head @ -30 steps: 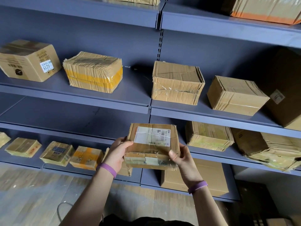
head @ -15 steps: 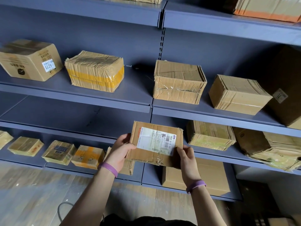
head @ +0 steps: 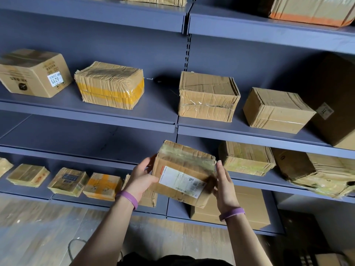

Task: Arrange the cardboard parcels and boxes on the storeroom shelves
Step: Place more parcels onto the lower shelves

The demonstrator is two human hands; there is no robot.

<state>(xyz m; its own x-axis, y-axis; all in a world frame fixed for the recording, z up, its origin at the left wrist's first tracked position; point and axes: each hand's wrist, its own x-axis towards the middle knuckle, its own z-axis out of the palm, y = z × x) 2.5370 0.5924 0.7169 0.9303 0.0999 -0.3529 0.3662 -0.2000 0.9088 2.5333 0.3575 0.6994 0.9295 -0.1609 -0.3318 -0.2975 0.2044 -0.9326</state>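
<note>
A labelled parcel (head: pixel 184 169) of worn, taped cardboard is held tilted in the air in front of the shelving, with its white shipping label (head: pixel 181 181) turned toward the camera. It is seen before the front edge of the lower middle shelf (head: pixel 269 187), close to where the two bays meet.

The parcel's left side is gripped by the left hand (head: pixel 141 178), with the thumb laid on the front face and the fingers wrapped behind. Its right side is grasped by the right hand (head: pixel 223 186), with the fingers stretched upward along the edge; the thumb is blurred. Both forearms are raised from below and angled inward, and a purple wristband (head: pixel 128 199) is worn on each wrist.

Just right of the parcel, a taped bundle (head: pixel 247 158) and a crushed box (head: pixel 317 169) are set on that shelf. On the upper shelf (head: pixel 86 120), a numbered box (head: pixel 32 73), a yellow-banded parcel (head: pixel 111 85), a crumpled box (head: pixel 208 96) and a plain box (head: pixel 276 110) are spaced apart in a row. Small parcels (head: pixel 68 181) are lined along the left of the lowest shelf, and a flat box (head: pixel 251 206) is seen below the right hand.
</note>
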